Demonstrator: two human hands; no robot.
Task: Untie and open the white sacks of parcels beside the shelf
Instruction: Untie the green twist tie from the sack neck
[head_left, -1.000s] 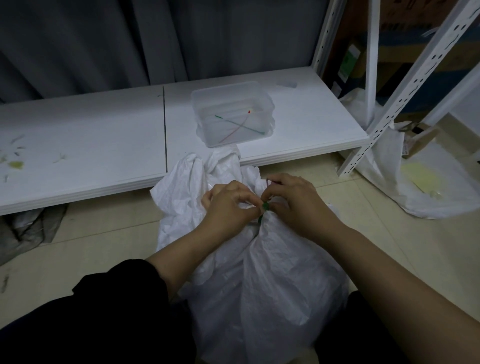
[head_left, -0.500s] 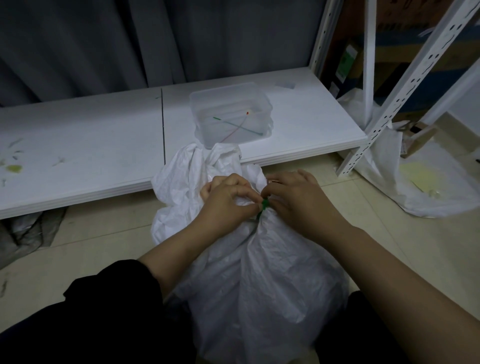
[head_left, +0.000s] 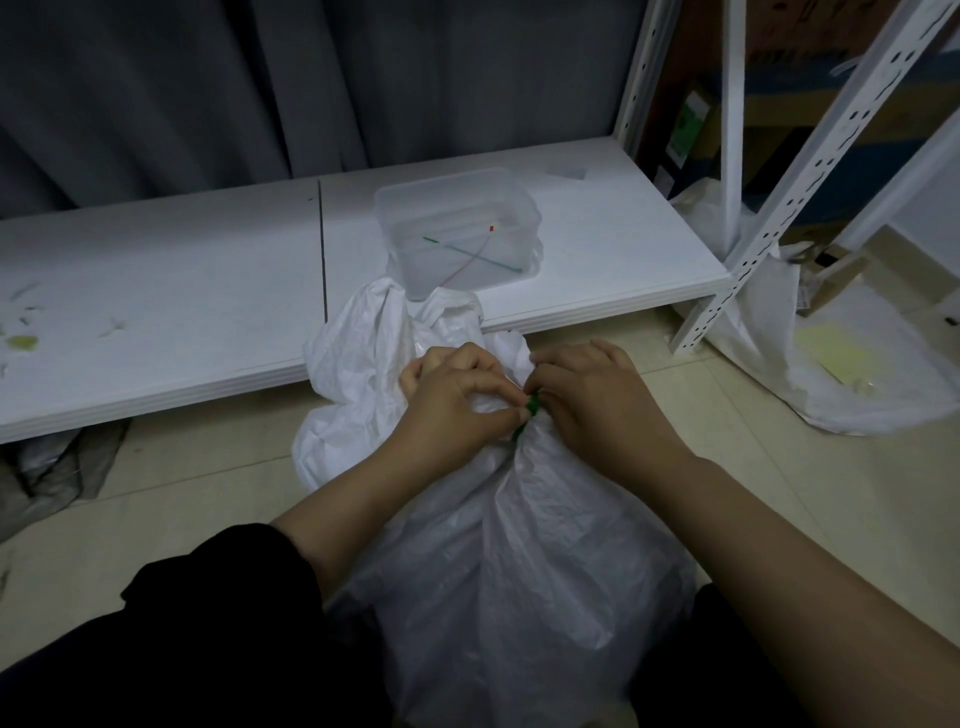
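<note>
- The green tie is pinched by both grips, with the left hand and right hand curled onto it.
- Below the grips, the white sack is judged not yet untied or opened.

Left hand and right hand curled, fingertips pinching green tie, forearms converging

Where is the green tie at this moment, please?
In the head view, the green tie is near the centre, on the gathered neck of the sack, pinched between the left hand and the right hand, in front of the shelf.
</note>
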